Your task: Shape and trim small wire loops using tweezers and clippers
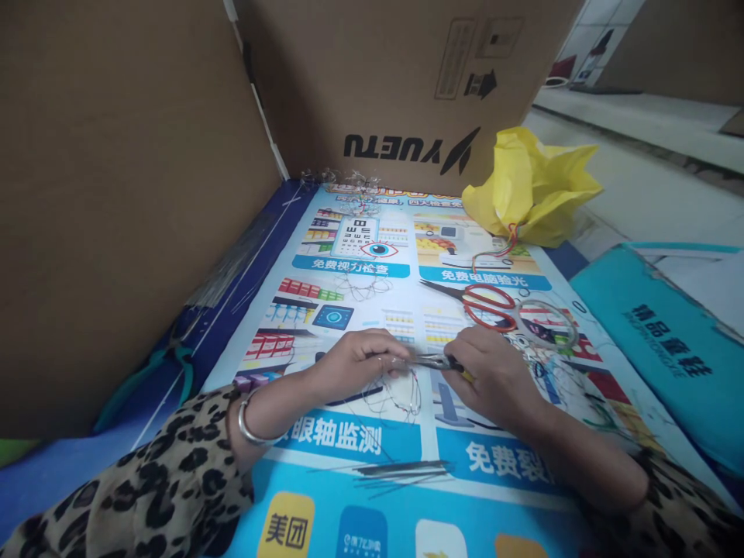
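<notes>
My left hand (357, 358) pinches a thin bent wire piece (401, 391) over a printed blue poster (360, 449) that covers the work surface. My right hand (494, 376) is closed around small pliers (433, 361) with a yellow-and-black handle, their jaws meeting the wire at my left fingertips. A loop of the wire hangs just below both hands. A silver bangle (249, 422) circles my left wrist, and both sleeves are leopard print.
Red-handled scissors (482, 301) lie just beyond my right hand. A crumpled yellow plastic bag (532, 186) sits at the back right. Straight wire lengths (395, 470) lie near me; more wire bundles (232, 267) rest at the left. Cardboard boxes (401, 85) wall the back and left.
</notes>
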Motion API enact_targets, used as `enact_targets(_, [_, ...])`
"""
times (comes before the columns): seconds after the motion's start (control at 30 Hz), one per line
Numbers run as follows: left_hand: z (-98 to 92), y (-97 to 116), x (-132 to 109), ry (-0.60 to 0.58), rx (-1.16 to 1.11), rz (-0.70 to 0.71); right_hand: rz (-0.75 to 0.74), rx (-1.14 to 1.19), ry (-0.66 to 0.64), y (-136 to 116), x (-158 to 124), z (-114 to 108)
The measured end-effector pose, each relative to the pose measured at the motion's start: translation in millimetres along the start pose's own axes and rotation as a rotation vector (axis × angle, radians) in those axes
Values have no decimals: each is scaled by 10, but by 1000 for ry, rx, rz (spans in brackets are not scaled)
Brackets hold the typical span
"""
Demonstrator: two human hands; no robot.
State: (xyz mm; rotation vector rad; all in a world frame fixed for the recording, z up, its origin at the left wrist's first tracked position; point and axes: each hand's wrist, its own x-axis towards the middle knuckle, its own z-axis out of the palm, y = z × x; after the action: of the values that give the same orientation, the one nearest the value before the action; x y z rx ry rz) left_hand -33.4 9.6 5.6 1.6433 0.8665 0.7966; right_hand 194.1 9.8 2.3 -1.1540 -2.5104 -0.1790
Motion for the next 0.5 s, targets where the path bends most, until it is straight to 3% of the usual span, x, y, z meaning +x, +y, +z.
enact_targets(0.2, [-8,42,-8,-61,219,23,-56,-184,-82,-31,39,-122])
enact_targets(0.5, [13,11,-4,-34,282,7,-73,-338,-91,-118,55,-267])
